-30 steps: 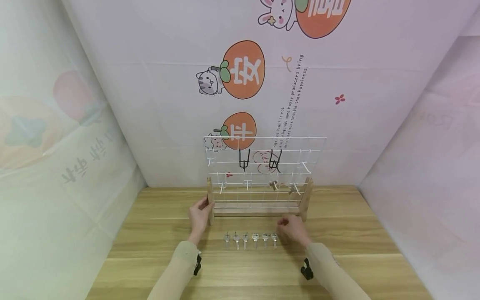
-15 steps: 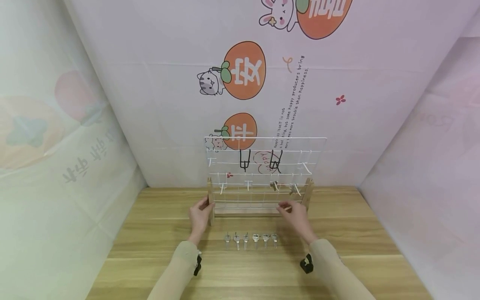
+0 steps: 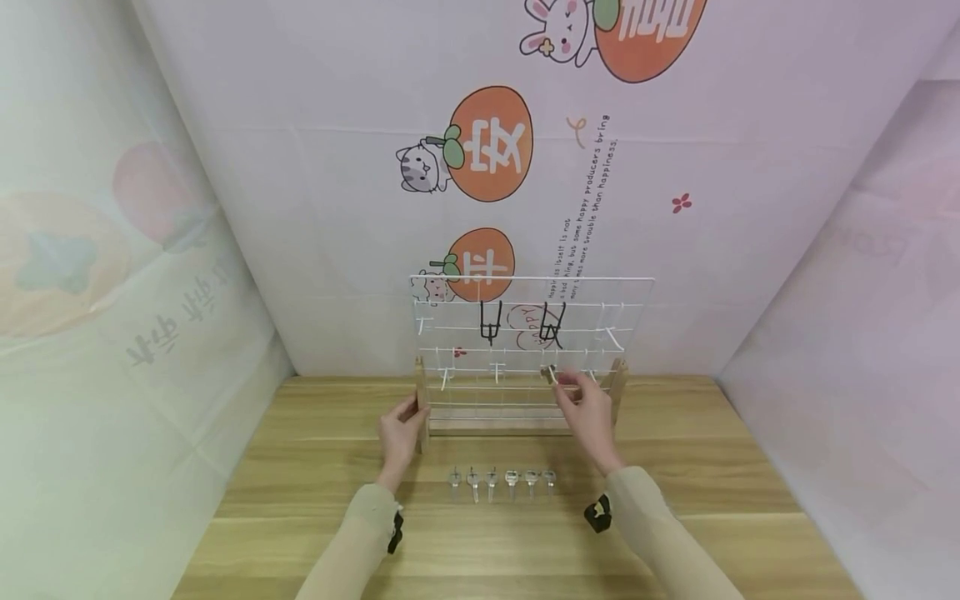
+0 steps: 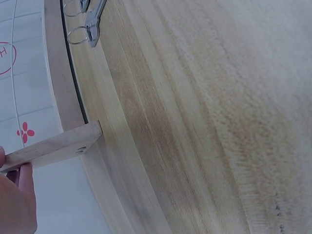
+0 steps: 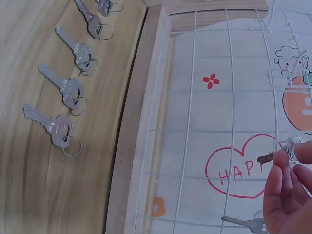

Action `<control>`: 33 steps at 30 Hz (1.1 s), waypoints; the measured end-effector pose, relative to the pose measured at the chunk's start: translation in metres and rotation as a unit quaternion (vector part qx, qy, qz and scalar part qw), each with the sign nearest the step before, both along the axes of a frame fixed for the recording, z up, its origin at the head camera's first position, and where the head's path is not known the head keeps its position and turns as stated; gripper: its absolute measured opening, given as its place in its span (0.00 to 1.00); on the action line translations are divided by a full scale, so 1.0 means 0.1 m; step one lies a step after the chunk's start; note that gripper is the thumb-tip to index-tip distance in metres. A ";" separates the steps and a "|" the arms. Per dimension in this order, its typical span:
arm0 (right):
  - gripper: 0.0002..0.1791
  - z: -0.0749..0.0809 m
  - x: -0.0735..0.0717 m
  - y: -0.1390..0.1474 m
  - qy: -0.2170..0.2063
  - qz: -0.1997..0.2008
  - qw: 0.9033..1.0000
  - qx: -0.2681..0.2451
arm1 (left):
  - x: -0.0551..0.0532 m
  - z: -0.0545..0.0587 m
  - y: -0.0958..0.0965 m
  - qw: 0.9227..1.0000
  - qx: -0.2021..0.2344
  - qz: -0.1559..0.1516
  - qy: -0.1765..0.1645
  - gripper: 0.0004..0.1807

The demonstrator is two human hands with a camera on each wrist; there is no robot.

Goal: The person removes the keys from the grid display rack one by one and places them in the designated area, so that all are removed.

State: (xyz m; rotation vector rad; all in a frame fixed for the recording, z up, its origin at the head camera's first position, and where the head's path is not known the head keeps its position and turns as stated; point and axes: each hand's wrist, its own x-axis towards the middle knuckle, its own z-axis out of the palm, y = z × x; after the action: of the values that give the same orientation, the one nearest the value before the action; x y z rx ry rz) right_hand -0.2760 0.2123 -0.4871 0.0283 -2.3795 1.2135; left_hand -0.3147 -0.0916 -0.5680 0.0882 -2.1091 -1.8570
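Note:
A white wire grid rack [image 3: 510, 277] stands upright on wooden feet, with white and black hooks on it. My left hand [image 3: 401, 429] grips its left wooden post [image 3: 421, 392]; in the left wrist view, thumb and fingers lie on either side of the post [image 4: 53, 146]. My right hand [image 3: 588, 412] is raised to a lower white hook right of centre. Its thumb and fingers pinch a silver key [image 5: 267, 157] there, seen close in the right wrist view; the fingers cover part of the key's head. Another key [image 5: 243, 223] hangs lower in that view, partly behind the hand.
Several silver keys with rings [image 3: 491, 479] lie in a row on the wooden table [image 3: 480, 558] before the rack. Two black hooks [image 3: 490, 322] sit higher on the grid. A printed white cloth [image 3: 337, 208] covers the wall behind.
My right hand has risen from near the tabletop at the right end of the key row to the key on the lower hook. My left hand has stayed on the post.

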 end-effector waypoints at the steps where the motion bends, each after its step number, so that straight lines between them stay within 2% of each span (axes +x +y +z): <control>1: 0.13 0.01 -0.01 -0.01 0.000 -0.001 1.000 -0.006 | 0.00 0.00 0.00 1.000 0.000 0.000 0.000 0.18; 8: 0.14 0.02 -0.07 -0.06 -0.008 -0.010 1.000 -0.018 | 0.01 0.00 0.00 1.000 0.002 0.001 -0.001 0.18; 20: 0.16 0.06 -0.11 -0.09 -0.025 -0.001 0.999 -0.028 | 0.00 -0.01 0.00 1.000 -0.007 0.005 0.009 0.17; 33: 0.16 0.06 -0.15 -0.11 -0.006 0.016 1.000 -0.023 | 0.00 0.00 0.00 1.000 0.001 0.006 -0.005 0.18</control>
State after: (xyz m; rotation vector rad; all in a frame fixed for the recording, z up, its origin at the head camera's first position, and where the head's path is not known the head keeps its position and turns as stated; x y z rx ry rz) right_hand -0.2906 0.2017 -0.4809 0.0434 -2.3699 1.2854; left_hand -0.3146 -0.0913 -0.5679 0.1114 -2.1088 -1.8555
